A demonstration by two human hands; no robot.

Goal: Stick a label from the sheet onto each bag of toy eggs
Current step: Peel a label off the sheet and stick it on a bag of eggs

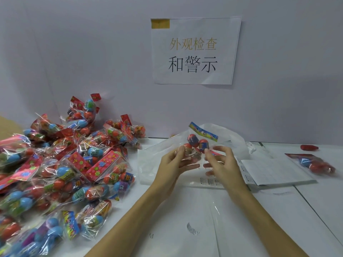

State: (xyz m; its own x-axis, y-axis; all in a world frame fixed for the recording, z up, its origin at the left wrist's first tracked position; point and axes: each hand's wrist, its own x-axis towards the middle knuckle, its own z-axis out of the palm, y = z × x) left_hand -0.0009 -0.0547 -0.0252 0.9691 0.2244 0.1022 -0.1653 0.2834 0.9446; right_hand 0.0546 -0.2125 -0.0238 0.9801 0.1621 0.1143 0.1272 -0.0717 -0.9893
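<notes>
Left hand (171, 161) pinches bag of toy eggs (196, 147) above tabletop (185, 219) | right hand (221, 160) fingers spread, touching bag's right side | label sheet (274, 170) just right | unlabelled pile (61, 164) left.

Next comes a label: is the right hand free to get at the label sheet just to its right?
Probably yes. The right hand is open beside the bag held by the left hand, and nothing lies between it and the label sheet.

Left of the matt paper label sheet (274, 171), the heaped bags of toy eggs (61, 167) are clear, crinkly, glossy plastic (eggs smooth, shiny); the table (315, 210) looks smooth, matt white.
</notes>
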